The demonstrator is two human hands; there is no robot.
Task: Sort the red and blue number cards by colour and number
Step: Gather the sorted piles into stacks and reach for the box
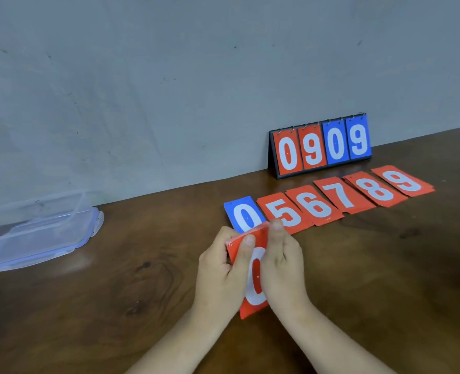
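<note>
Red cards (345, 197) fanned, blue zero (243, 211) leftmost

We face a grey-blue wall (148, 85), plain and matte, marked here and there with small dark specks and faint scuffs. It meets our desk (88, 306) along a line that climbs toward the right. The desk is dark brown wood with a glossy finish, its grain swirling around a few darker knots. Soft, even light falls from above, leaving a pale sheen on the wood. At the far left, close to the wall, a clear plastic container (37, 230) with a bluish rim sits on the desk.
</note>
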